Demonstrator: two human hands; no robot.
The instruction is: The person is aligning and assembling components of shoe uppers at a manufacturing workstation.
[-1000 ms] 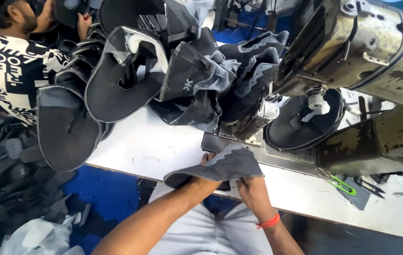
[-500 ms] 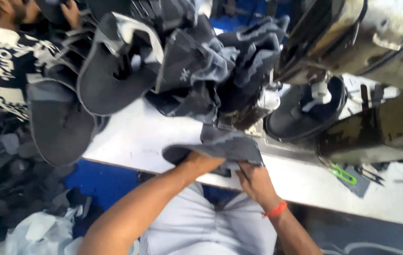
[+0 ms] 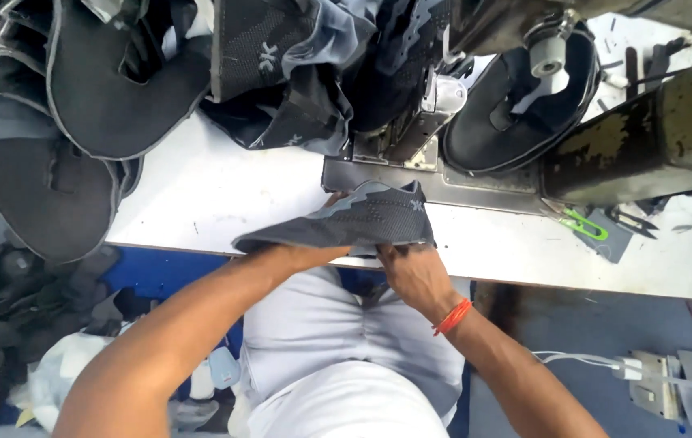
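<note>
Holding the upper (image 3: pixel 362 221) flat with both hands' grip, left (image 3: pixel 301 255) and right (image 3: pixel 415 272), closed on it, I square it to the machine (image 3: pixel 411 122).

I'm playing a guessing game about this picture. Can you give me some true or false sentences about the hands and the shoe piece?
1. Both hands hold one grey shoe upper. True: the left hand is under it and the right hand grips its near edge.
2. The upper lies on the floor. False: it is at the edge of the white table.
3. An orange band is on the right wrist. True.
4. The scissors have red handles. False: they are green.
5. The pile of uppers sits right of the sewing machine. False: it is on the left.
</note>
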